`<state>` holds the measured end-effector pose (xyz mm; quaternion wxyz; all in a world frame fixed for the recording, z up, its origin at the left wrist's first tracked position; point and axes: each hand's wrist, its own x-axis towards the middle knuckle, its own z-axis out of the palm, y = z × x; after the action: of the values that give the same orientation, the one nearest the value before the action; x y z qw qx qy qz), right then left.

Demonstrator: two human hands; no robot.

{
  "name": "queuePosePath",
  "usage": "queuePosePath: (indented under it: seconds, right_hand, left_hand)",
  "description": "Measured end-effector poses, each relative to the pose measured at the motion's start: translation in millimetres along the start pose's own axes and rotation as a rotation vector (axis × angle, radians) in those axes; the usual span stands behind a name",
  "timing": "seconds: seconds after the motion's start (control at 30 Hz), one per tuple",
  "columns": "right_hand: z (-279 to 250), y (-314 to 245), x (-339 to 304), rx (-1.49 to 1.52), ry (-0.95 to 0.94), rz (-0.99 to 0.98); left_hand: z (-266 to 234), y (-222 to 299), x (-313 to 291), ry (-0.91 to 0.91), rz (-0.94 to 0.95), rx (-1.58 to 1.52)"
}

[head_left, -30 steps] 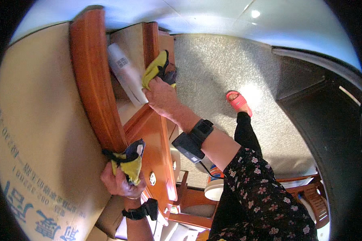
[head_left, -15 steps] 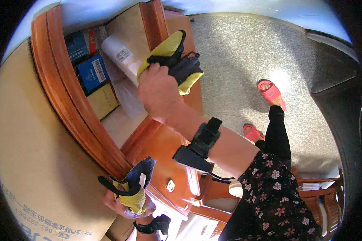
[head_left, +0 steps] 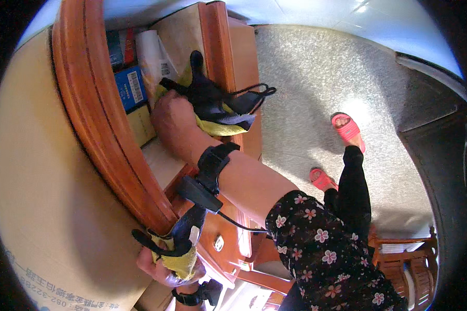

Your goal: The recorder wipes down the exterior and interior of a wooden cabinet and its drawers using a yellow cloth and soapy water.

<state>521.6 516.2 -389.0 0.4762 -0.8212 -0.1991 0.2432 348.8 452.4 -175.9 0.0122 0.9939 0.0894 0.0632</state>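
My right hand (head_left: pixel 174 119) is closed on a yellow-and-black cloth (head_left: pixel 218 111) with dark trim and a thin black cord loop. It reaches over the open compartment of a reddish-brown wooden cabinet (head_left: pixel 88 103), the cloth bunched by the side panel. At the lower left, my left hand (head_left: pixel 163 269) grips a similar yellow-and-black cloth piece (head_left: pixel 179 254) with a small white tag, beside the lower end of the wooden rail. My fingertips are partly covered on both sides. Inside the compartment, next to my right hand, are a white plastic roll (head_left: pixel 148 52), a blue box (head_left: pixel 131 88) and a yellow box (head_left: pixel 140 124).
A large cardboard box (head_left: pixel 36 171) stands along the left. Speckled floor (head_left: pixel 296 67) spreads at the right, where my feet in red slippers (head_left: pixel 348 129) stand. A wooden chair (head_left: pixel 410 264) is at the lower right, below a black piece of furniture (head_left: pixel 430 150).
My right hand has moved left and down over the compartment, its cloth spreading and a cord loop now showing. The left hand has shifted slightly, keeping its cloth.
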Motion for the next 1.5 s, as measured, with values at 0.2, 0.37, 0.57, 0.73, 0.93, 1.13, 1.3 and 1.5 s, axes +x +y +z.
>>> queuePosePath:
  seconds: [0.2, 0.37, 0.57, 0.73, 0.93, 1.13, 1.3, 1.5]
  right_hand:
    - [-92, 37, -5, 0.208, -0.16, -0.222]
    - [-134, 58, 59, -0.196, 0.3, -0.602]
    - [-90, 96, 83, -0.534, 0.284, -0.723]
    - [-54, 90, -12, -0.339, 0.156, -0.414]
    - [-27, 101, -103, -0.028, 0.33, -0.26]
    - [-78, 94, 20, -0.367, 0.32, -0.142]
    - [-105, 92, 55, -0.3, 0.354, -0.123]
    - [-48, 98, -25, -0.076, 0.473, -0.2]
  left_hand:
    - [-8, 3, -3, -0.064, -0.084, 0.092]
    - [-4, 10, -3, -0.063, -0.097, 0.103]
    - [-13, -13, -23, -0.062, -0.088, 0.0]
    - [-12, -11, -18, -0.09, -0.097, 0.127]
    - [-1, 1, -4, 0.002, -0.103, 0.028]
    - [-3, -4, -12, 0.058, -0.059, 0.026]
    - [-6, -11, -7, 0.066, 0.005, -0.021]
    - [4, 3, 3, 0.046, -0.054, 0.081]
